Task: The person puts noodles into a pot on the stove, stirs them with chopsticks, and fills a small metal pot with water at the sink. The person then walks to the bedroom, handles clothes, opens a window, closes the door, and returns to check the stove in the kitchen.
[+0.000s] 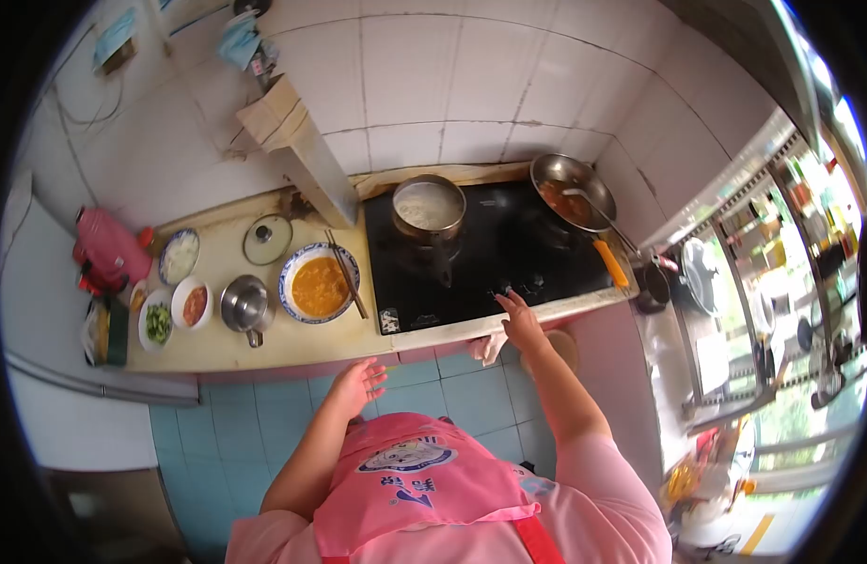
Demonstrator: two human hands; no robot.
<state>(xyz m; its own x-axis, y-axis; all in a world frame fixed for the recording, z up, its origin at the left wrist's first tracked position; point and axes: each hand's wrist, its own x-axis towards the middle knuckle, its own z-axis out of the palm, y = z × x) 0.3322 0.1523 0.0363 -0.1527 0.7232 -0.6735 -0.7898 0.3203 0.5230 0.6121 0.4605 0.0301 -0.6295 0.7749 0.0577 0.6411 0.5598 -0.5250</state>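
Note:
My right hand reaches over the front edge of the black gas stove, fingers stretched out near the control knobs. Whether the fingertips touch a knob, I cannot tell. My left hand hovers in front of the counter, fingers apart, holding nothing. A saucepan with whitish liquid stands on the left burner, its handle towards me. At the back right sits a frying pan with reddish food, an orange handle and a spatula inside.
Left on the counter are a patterned bowl of orange liquid with chopsticks on its rim, a small metal pot, a glass lid and bowls with chopped food. A cloth hangs at the counter edge.

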